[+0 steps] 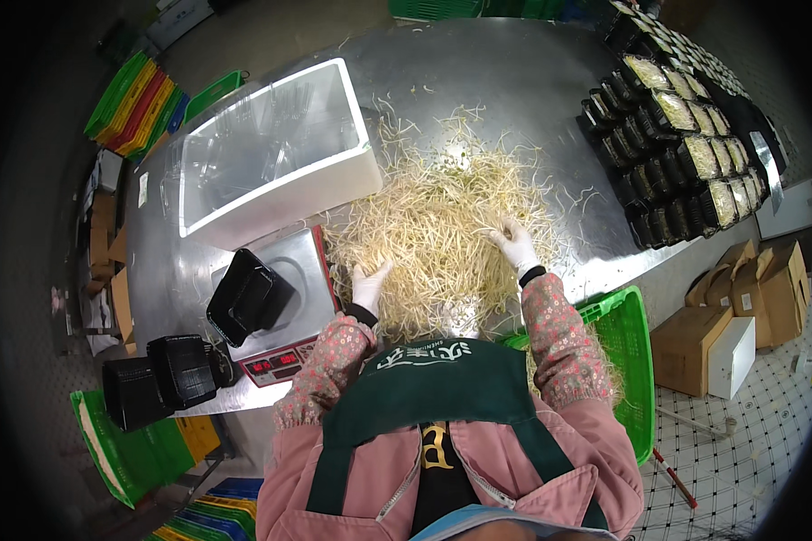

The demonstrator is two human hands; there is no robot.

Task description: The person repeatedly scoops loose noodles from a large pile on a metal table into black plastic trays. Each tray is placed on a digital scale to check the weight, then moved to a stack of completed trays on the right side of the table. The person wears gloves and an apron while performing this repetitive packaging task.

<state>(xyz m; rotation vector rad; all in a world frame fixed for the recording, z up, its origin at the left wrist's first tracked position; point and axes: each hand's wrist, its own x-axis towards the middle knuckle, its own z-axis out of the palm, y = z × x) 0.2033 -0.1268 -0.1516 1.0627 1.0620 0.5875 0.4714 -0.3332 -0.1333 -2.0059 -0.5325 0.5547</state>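
Observation:
A broad, loose heap of pale bean sprouts (pixel 433 230) lies on the steel table (pixel 501 74) before me. My left hand (pixel 371 285), in a white glove, touches the heap's near left side, its fingertips partly hidden among the strands. On the right side of the heap is my right hand (pixel 516 247), also gloved, with thumb and fingers curled at the sprouts; whether they grip any is unclear. Left of the heap stands a digital scale (pixel 318 284) with a red display panel. A black plastic tray (pixel 242 297) rests tilted on its steel plate.
A white foam box (pixel 291 196) holding clear plastic lids (pixel 271 135) stands behind the scale. More black trays (pixel 183 372) sit at the near left corner. Stacked black trays of sprouts (pixel 697 162) fill the right end. A green crate (pixel 626 385) is by my right side.

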